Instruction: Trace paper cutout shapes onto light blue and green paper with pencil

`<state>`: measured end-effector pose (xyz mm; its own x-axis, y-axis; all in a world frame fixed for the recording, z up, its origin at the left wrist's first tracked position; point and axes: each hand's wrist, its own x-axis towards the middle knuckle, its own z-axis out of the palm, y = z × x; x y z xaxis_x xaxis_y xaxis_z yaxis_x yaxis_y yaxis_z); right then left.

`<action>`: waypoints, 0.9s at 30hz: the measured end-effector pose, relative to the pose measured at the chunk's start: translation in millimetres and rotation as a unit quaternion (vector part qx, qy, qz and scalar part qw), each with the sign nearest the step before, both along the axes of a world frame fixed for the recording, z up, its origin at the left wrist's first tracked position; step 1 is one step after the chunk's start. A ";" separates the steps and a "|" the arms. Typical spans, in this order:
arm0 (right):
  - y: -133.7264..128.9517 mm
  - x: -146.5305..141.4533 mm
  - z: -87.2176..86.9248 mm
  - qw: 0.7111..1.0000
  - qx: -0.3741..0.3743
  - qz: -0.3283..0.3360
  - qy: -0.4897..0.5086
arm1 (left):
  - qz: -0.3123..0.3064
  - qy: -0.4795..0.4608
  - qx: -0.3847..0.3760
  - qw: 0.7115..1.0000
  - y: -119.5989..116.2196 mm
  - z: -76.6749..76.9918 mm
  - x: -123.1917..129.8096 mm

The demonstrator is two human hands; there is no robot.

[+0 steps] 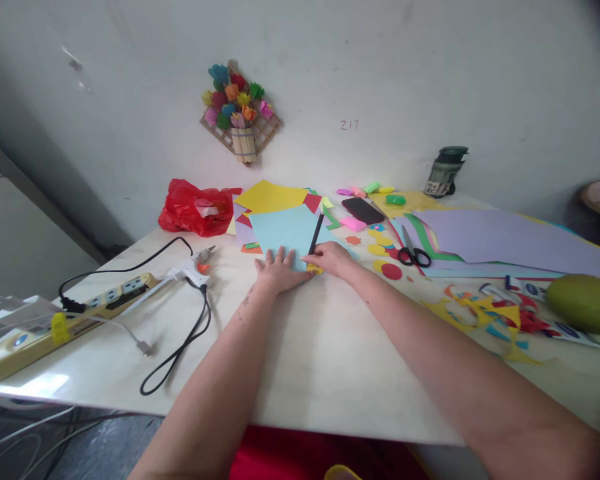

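My left hand lies flat with fingers spread on the lower edge of a light blue paper sheet. Its thumb reaches toward a small yellow paper piece on that sheet. Between the fingers of my right hand is a black pen, held nearly upright, its tip down by the yellow piece. The exact contact of the tip is too small to make out. Behind the blue sheet lies a yellow sheet over other coloured papers.
On the left are a glue gun, its black cord and a power strip. A red plastic bag sits behind. To the right lie a phone, scissors, purple paper, paper scraps, a green fruit and a bottle.
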<state>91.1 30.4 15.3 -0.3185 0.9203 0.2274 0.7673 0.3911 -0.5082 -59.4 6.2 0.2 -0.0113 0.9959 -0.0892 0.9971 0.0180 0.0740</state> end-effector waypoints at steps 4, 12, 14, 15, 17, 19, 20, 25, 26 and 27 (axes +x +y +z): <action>1.7 -0.4 -1.7 1.000 0.001 -0.002 0.011 | 0.002 -0.002 0.001 1.000 -0.3 0.0 0.3; 6.1 -0.1 -7.0 1.000 0.006 -0.008 0.026 | -0.001 0.002 -0.002 1.000 1.8 -1.5 -1.3; 6.6 -0.1 -7.8 1.000 0.006 -0.004 0.030 | -0.001 0.002 -0.002 1.000 1.7 -1.5 -1.3; 6.9 -0.1 -8.1 0.999 0.008 -0.003 0.033 | -0.001 0.001 -0.002 1.000 1.5 -1.5 -1.3; 7.6 -0.1 -9.0 0.999 0.012 -0.004 0.038 | -0.002 -0.001 -0.002 1.000 1.2 -1.7 -1.3; 8.6 -0.1 -10.2 0.999 0.018 -0.004 0.045 | -0.002 -0.001 0.001 1.000 1.1 -2.1 -1.4; 9.2 -0.2 -11.0 0.999 0.022 -0.002 0.050 | -0.002 0.000 0.002 1.000 1.0 -2.2 -1.4; 12.3 -0.1 -15.1 0.997 0.033 0.000 0.068 | -0.003 0.005 0.002 1.000 0.8 -1.3 -0.9; 12.8 0.0 -15.7 0.997 0.032 -0.003 0.071 | -0.003 0.006 0.001 1.000 0.8 -1.1 -0.9; 13.4 0.1 -16.3 0.997 0.029 -0.006 0.074 | -0.003 0.007 0.001 1.000 0.9 -1.0 -0.8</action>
<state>91.2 43.8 -0.9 -0.2671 0.9078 0.3234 0.6901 0.4144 -0.5933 -60.3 7.1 -0.8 -0.0061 0.9962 -0.0870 0.9981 0.0115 0.0609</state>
